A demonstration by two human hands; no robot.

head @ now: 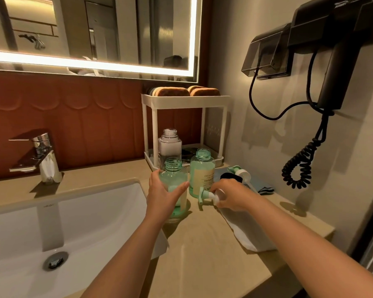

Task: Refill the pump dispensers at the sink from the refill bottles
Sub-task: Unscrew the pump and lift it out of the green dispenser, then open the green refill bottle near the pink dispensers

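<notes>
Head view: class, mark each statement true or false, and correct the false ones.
1. The left hand holds the nearer green bottle. True.
2. The farther green bottle wears its pump. False: its neck is open.
3. The right hand pinches a pump head. True.
4. The hair dryer is held in a hand. False: it hangs on the wall.
</notes>
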